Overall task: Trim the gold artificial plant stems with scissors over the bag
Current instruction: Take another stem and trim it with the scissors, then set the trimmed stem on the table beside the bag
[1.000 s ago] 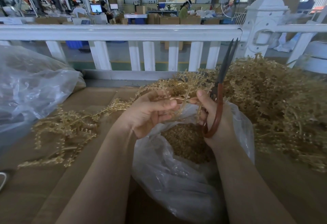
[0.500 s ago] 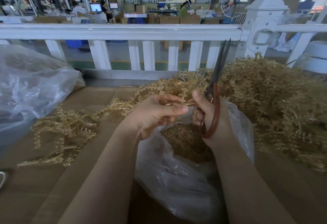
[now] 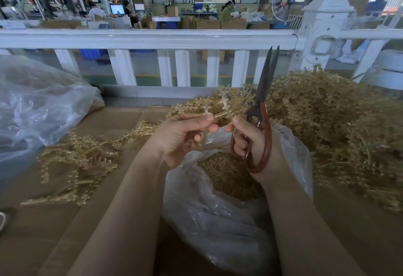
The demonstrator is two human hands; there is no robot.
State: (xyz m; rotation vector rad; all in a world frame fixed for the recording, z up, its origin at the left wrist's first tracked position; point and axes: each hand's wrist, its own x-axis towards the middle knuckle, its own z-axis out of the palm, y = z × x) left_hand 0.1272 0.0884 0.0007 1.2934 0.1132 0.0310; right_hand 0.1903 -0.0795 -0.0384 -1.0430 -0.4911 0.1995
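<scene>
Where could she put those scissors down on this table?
Bare cardboard lies between the big clear bag on the left and the loose gold stems; more lies near her left forearm. The right side is crowded by the heaped gold stems, and the open bag fills the middle.

Left hand [image 3: 181,138]: I see it bare, no glove, no ring.
Right hand [image 3: 250,142]: bare too, short plain nails.
Forearms: both uncovered to the frame edge; no sleeve, watch or band visible to me.
</scene>
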